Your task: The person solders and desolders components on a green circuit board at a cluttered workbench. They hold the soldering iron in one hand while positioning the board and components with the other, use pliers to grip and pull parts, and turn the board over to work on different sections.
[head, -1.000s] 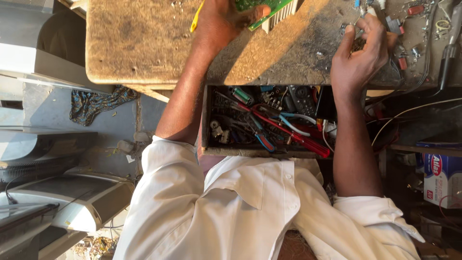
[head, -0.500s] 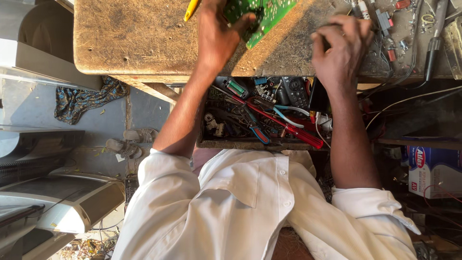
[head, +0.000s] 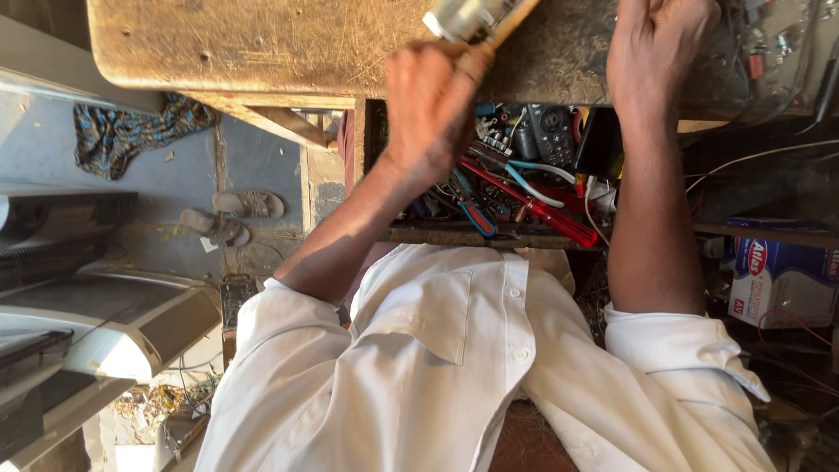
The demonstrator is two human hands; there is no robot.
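While right hand (head: 662, 44) stays on bench (head: 262, 39); left hand (head: 433, 109) now grips brush (head: 472, 17).

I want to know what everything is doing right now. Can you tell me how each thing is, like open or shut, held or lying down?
left hand: closed around a tool handle.
tool: held, tilted, metal end over the bench.
right hand: resting on the workbench, fingers out of view.
workbench: worn and scratched.
drawer: pulled open, crammed with tools.
red screwdriver: lying in the drawer.
sandals: lying on the floor.
cloth: crumpled on the floor.
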